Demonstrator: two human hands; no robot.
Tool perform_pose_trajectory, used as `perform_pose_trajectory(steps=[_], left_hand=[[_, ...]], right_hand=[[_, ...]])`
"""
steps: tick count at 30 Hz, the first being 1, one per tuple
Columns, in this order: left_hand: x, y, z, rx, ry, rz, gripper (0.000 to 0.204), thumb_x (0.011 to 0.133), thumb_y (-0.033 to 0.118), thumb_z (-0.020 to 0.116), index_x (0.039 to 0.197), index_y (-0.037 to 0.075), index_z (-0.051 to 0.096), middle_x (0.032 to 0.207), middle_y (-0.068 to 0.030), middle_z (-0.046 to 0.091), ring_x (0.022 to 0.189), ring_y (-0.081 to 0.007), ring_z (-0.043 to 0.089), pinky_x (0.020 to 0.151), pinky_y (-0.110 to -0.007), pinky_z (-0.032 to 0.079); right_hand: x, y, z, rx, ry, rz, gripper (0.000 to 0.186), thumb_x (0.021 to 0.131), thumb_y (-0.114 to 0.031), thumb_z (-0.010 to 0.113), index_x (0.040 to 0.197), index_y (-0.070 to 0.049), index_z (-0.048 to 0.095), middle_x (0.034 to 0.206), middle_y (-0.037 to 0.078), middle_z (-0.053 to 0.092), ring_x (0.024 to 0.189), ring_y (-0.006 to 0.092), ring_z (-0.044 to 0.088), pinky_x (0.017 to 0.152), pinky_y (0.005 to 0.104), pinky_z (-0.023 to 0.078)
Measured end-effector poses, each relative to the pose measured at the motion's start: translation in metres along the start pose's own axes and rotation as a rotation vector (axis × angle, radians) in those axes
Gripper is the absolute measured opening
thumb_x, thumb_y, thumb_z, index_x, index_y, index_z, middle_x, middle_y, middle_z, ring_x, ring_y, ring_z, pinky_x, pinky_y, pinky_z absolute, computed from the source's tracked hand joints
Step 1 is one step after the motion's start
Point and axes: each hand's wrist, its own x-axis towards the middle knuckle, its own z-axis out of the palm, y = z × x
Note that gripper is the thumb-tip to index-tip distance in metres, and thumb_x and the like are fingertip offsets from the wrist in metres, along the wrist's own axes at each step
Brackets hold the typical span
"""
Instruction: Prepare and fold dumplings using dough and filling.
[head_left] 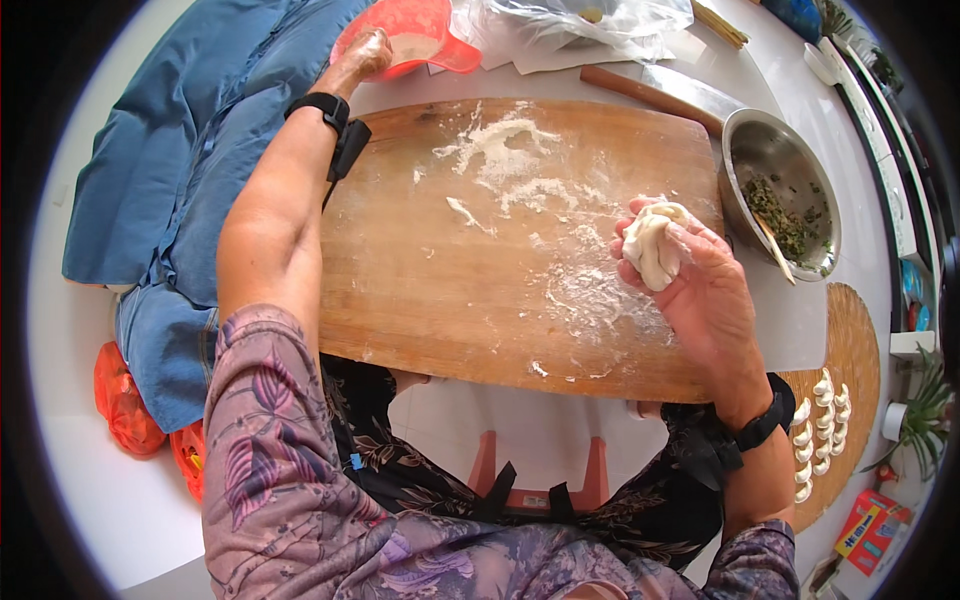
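My right hand [705,275] is curled around a pale, folded lump of dough [655,248], held over the right side of the wooden board [400,260]. The thumb presses on the dough's right side. At the upper left my left arm is stretched far out. My left hand [365,55] is curled in at the left side of a red plastic bowl [437,42] with white flour in it. The fingertips are turned away, so what they hold, if anything, is hidden. Loose flour [510,150] lies scattered over the board's far and right parts.
Right of the board stand a steel bowl [735,145] of chopped green filling with chopsticks [773,247], and a wooden-handled cleaver [655,97]. Shaped dumplings [824,420] lie in rows on a round woven mat [855,330]. A blue-covered sofa [150,190] is at left.
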Motion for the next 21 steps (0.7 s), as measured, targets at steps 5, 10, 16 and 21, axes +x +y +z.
perform_pose_trajectory(steps=[5,10,16,21], left_hand=[[-0.001,-0.008,0.013,0.011,0.020,-0.041,0.008,0.073,0.005,0.063,0.074,-0.001,0.067,0.065,-0.0126,0.064,0.058,-0.0195,0.062,0.053,-0.031,0.047],[-0.003,-0.011,-0.002,-0.066,0.120,-0.091,0.007,0.073,0.005,0.064,0.073,-0.001,0.067,0.064,-0.0109,0.063,0.055,-0.0171,0.061,0.050,-0.029,0.046],[-0.020,0.031,-0.060,-0.521,0.142,-0.054,0.007,0.074,0.005,0.065,0.073,-0.002,0.067,0.061,-0.0088,0.062,0.053,-0.0142,0.059,0.048,-0.026,0.045],[-0.072,0.113,-0.115,-1.043,-0.156,0.003,0.008,0.074,0.005,0.067,0.072,-0.003,0.067,0.060,-0.0071,0.061,0.051,-0.0118,0.058,0.045,-0.024,0.044]], right_hand=[[-0.001,-0.001,0.001,0.005,0.057,-0.022,0.033,0.090,-0.015,0.054,0.117,0.005,0.052,0.104,0.016,0.061,0.095,0.0248,0.062,0.086,0.0352,0.053],[0.002,0.001,0.002,0.011,0.071,-0.012,0.034,0.091,-0.016,0.053,0.117,0.005,0.052,0.103,0.016,0.061,0.095,0.0247,0.062,0.084,0.0342,0.053],[0.003,0.005,-0.005,0.019,-0.019,-0.037,0.030,0.092,-0.017,0.050,0.113,0.004,0.053,0.102,0.015,0.060,0.096,0.0245,0.061,0.086,0.0340,0.052],[0.011,0.012,-0.019,0.079,-0.091,-0.035,0.030,0.092,-0.016,0.049,0.113,0.005,0.051,0.107,0.015,0.058,0.100,0.0285,0.059,0.091,0.0379,0.051]])
